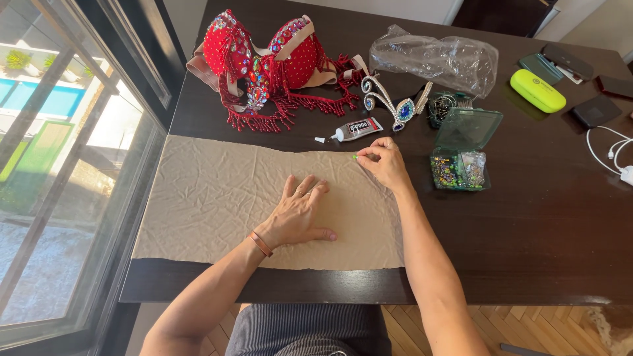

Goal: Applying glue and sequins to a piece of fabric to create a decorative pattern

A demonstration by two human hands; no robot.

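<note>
Bright daylight pours in through the window [72, 151] at left — sharp focus, slight wide-angle bending at the edges.

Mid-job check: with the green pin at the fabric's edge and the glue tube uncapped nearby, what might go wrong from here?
1. The right hand pinches a small green-headed pin at the beige fabric; it may prick a finger or slip from the grip.
2. The glue tube lies uncapped just beyond the fabric; it might ooze or get nudged.
3. The open bead box sits near the right forearm and could spill.
</note>
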